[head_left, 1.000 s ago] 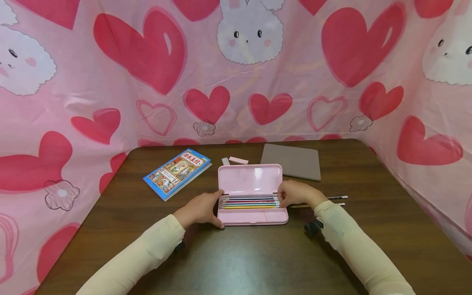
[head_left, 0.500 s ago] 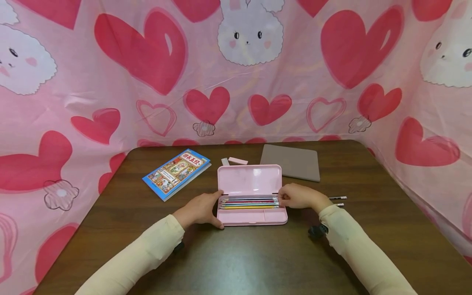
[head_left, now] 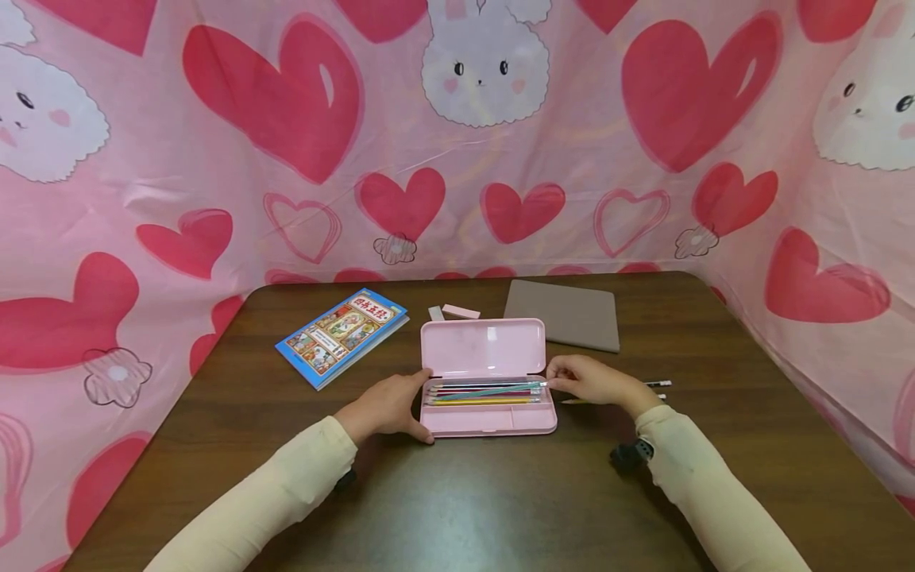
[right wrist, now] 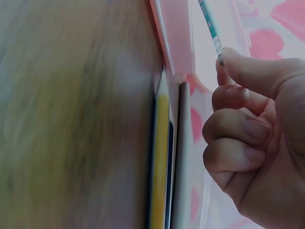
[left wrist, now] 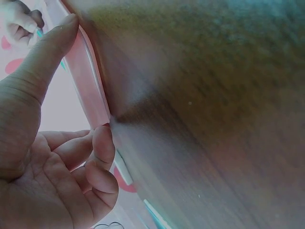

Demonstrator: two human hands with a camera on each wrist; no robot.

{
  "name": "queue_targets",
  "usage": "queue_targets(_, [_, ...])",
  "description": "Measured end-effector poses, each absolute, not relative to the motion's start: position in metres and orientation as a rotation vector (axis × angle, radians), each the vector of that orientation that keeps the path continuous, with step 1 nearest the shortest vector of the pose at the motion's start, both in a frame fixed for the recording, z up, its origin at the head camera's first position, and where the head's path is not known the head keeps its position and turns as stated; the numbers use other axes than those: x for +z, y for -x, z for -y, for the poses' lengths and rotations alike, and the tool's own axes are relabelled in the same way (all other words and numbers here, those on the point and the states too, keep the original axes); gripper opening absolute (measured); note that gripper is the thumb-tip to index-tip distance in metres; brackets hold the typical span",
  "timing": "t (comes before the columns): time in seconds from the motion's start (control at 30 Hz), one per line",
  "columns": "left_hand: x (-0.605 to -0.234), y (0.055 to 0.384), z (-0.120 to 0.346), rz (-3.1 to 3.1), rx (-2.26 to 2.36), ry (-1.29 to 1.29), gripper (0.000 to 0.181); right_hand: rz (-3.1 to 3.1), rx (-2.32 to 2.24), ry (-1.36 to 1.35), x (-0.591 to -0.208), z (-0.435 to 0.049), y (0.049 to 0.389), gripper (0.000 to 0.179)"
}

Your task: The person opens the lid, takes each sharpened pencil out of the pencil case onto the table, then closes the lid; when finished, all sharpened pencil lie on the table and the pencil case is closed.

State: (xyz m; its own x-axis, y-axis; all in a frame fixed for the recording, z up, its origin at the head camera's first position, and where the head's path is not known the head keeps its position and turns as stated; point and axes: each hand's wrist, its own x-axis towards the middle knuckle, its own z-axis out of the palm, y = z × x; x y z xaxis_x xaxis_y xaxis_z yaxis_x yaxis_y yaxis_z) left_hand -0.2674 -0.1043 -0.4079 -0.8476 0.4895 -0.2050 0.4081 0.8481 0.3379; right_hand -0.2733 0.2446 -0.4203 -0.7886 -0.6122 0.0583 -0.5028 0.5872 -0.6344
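Observation:
An open pink pencil case [head_left: 483, 345] sits mid-table with its lid standing up at the back. Several pencils lie in its long rear compartment, a yellow pencil [head_left: 486, 402] nearest the front. My left hand [head_left: 386, 407] grips the case's left end, thumb at the front corner and fingers at the back. At the right end, my right hand [head_left: 593, 378] pinches the tail end of a green pencil [right wrist: 210, 21] between thumb and index finger. That pencil slants over the others, its pinched end raised at the case's right wall. The remaining right fingers are curled in.
Right of the case lie a yellow pencil [right wrist: 161, 143] and a dark pencil [right wrist: 170, 162], partly behind the right hand in the head view. Behind are a pink block [head_left: 461, 311], a small whitish piece [head_left: 436, 314], and a flat grey slab [head_left: 562, 314]. A blue-bordered book [head_left: 343, 334] lies left.
My right hand has drawn back slightly to the right, and the green pencil's tail end has come up out of the row. My left hand stays on the case.

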Motion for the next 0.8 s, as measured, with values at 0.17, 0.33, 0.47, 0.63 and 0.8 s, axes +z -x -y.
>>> queue_targets(0.17, [-0.408, 0.268, 0.105, -2.746, 0.403, -0.686, 0.106, -2.639, -1.085, 0.940, -0.422, -0.257, 0.271, 0.008])
queue_targets(0.33, [-0.408, 0.269, 0.105, -2.745, 0.395, -0.682, 0.106, -2.596, -1.196, 0.901, -0.423, -0.271, 0.269, 0.007])
queue_targets(0.47, [-0.408, 0.268, 0.105, -2.743, 0.400, -0.679, 0.106, -2.613, -1.230, 0.858, -0.420, -0.282, 0.263, 0.008])
queue_targets(0.63, [-0.409, 0.268, 0.105, -2.742, 0.403, -0.685, 0.105, -2.663, -1.237, 0.856, -0.415, -0.300, 0.255, 0.007])
queue_targets(0.8, [-0.409, 0.268, 0.104, -2.740, 0.407, -0.689, 0.105, -2.636, -1.272, 0.828, -0.410, -0.322, 0.246, 0.006])
